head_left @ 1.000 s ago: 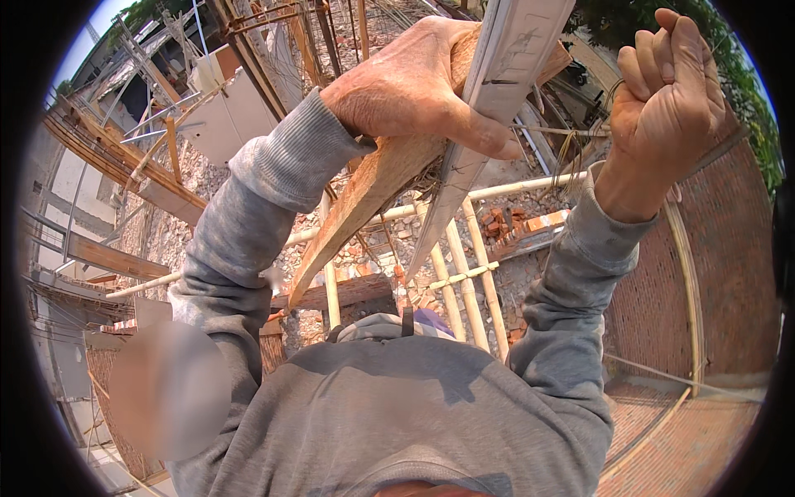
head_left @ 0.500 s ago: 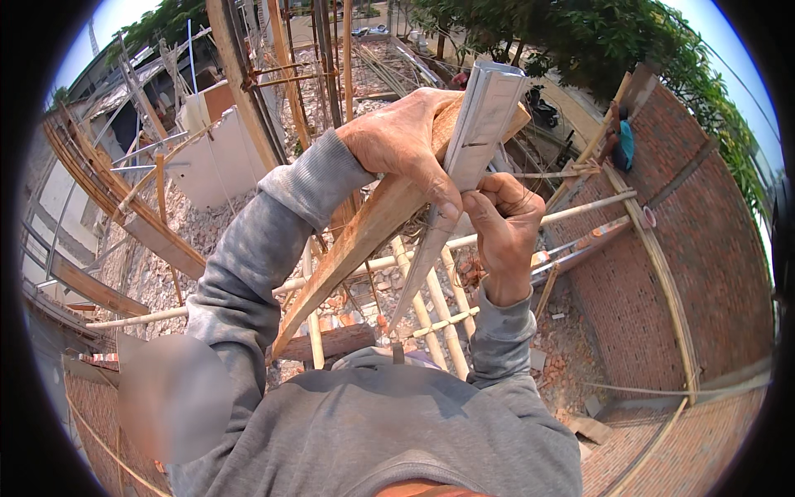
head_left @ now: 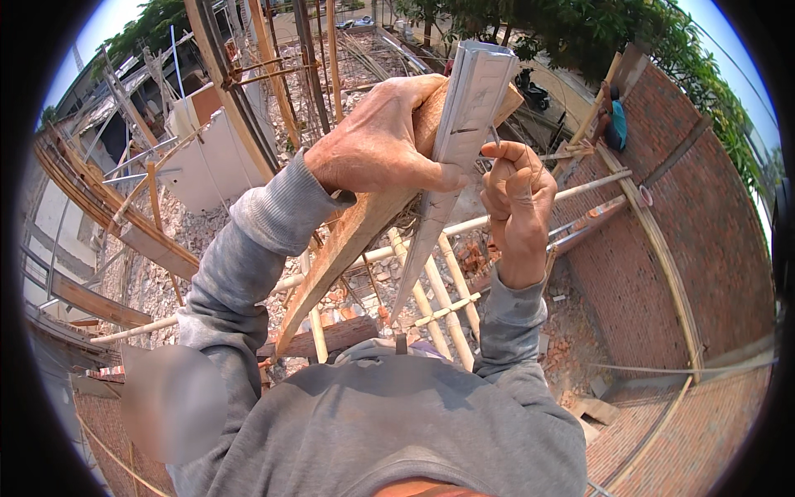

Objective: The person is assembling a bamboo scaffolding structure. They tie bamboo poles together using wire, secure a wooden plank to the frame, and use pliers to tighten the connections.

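Out on site, I have rubble (head_left: 199, 228) across the ground, pale poles (head_left: 447, 311) crossing above it, a brick wall (head_left: 704, 240) filling the right side and trees (head_left: 571, 33) along the top. A co-worker (head_left: 617, 128) in a teal top is by the upper part of that wall, well apart from the two hands I'm following.

The metal strip (head_left: 472, 99) is at upper centre, its broad end high in my view and its length narrowing downward. It overlaps the upper part of a wooden plank (head_left: 348, 244), which slants away to the lower left.

My left hand (head_left: 377, 137) clasps the two together, thumb laid across the strip; the other fingers go behind the wood, where I can't follow them. My right hand (head_left: 522, 207) is just beside the strip's right edge, fingers curled and tips pinched on a thin wire (head_left: 494, 135), too fine for me to trace. Both arms wear grey sleeves (head_left: 273, 207).
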The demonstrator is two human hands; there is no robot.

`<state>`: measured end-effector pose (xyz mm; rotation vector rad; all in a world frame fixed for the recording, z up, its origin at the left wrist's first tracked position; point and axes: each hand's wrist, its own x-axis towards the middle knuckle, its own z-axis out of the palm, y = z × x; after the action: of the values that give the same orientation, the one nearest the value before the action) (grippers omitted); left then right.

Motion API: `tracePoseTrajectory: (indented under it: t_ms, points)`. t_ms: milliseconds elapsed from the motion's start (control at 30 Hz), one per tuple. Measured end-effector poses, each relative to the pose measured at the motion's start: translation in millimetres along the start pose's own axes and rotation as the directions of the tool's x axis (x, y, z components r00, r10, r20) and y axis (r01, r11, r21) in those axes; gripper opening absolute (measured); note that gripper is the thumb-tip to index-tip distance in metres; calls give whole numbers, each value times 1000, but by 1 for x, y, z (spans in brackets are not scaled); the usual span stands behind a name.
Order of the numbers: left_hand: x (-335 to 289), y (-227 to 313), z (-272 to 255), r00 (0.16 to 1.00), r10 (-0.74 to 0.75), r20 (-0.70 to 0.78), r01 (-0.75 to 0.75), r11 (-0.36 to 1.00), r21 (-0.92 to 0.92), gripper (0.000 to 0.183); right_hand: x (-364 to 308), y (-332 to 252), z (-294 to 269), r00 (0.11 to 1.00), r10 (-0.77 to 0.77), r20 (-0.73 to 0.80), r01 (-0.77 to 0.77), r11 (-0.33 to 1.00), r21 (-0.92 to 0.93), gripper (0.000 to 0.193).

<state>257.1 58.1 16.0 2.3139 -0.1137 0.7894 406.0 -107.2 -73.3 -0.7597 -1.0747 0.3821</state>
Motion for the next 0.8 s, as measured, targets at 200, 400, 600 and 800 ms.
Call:
tracePoseTrajectory:
  t_ms: [200,400,600,800]
  points:
    - [-1,-7,1,999,44,31,-44,999,-3,76,9,-35,-52,964,-122,-238,140,988,60,49]
    - [3,-17,-1,991,-85,104,70,987,146,73,26,-8,-64,979,-52,-196,36,996,-86,33]
    - [1,-6,2,948,-239,212,289,923,-254,72,38,27,-33,906,194,375,-323,891,319,44]
    - [1,2,13,986,-91,138,142,892,-429,84,43,26,-47,717,402,570,-334,915,-226,53]
